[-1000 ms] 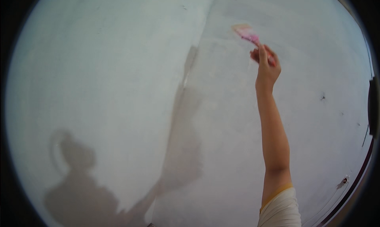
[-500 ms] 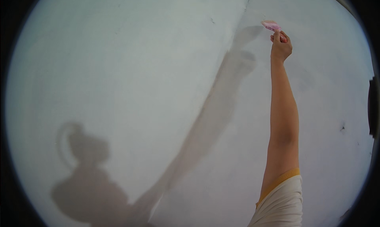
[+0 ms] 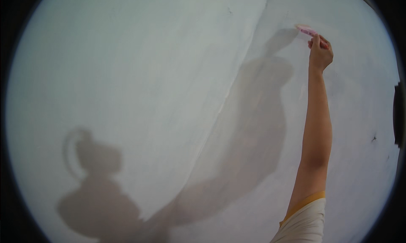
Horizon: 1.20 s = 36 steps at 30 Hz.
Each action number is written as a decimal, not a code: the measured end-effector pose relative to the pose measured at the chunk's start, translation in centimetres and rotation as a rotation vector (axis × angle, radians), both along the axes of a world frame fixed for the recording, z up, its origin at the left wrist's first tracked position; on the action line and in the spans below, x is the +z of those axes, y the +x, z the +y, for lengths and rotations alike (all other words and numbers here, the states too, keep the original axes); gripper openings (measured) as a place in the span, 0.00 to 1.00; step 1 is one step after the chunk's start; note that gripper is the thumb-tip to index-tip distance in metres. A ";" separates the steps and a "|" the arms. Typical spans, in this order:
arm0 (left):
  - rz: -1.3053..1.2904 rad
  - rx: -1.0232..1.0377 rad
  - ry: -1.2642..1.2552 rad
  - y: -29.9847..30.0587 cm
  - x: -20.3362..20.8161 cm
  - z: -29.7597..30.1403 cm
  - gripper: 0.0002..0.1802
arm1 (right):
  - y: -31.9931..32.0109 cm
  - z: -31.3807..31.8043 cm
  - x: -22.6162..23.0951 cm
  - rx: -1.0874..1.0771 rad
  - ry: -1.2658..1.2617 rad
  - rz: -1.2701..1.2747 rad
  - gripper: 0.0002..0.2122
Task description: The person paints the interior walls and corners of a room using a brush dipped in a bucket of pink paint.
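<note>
With the arm stretched far up, my right hand (image 3: 321, 54) is closed around the pink handle of a paintbrush (image 3: 308, 31). The brush tilts up to the left, its pale bristle end at or very close to the pale wall (image 3: 351, 90). Whether the bristles touch the wall I cannot tell. A white sleeve with a yellow cuff (image 3: 306, 207) covers the upper arm. Nothing of my left hand shows.
A slanting line, apparently a wall corner (image 3: 221, 109), divides two pale surfaces. Across both falls a large shadow (image 3: 253, 128) of the arm and body. Small dark marks (image 3: 374, 139) spot the right wall. A dark object (image 3: 398, 116) stands at the right rim.
My right hand and the paintbrush have moved to the right and slightly down in the view. The arm's shadow has grown broader and shifted right.
</note>
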State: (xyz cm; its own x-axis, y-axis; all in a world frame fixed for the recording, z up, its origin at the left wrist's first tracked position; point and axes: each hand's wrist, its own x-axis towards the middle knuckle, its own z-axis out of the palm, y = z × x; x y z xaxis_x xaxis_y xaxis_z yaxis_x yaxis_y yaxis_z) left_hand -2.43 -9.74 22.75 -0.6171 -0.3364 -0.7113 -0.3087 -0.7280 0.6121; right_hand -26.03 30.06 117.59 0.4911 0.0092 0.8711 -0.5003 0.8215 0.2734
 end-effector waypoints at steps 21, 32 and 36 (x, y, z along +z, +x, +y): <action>0.063 -0.105 -0.042 -1.4 10.6 1.0 0.22 | -2.3 5.0 0.6 -0.592 -0.052 0.130 0.11; 0.077 -0.167 -0.026 0.6 13.3 1.8 0.22 | -1.2 6.4 9.8 -0.690 0.009 0.163 0.15; 0.095 -0.222 -0.003 2.0 12.8 -0.5 0.22 | 1.7 2.7 7.3 -0.822 0.009 0.137 0.17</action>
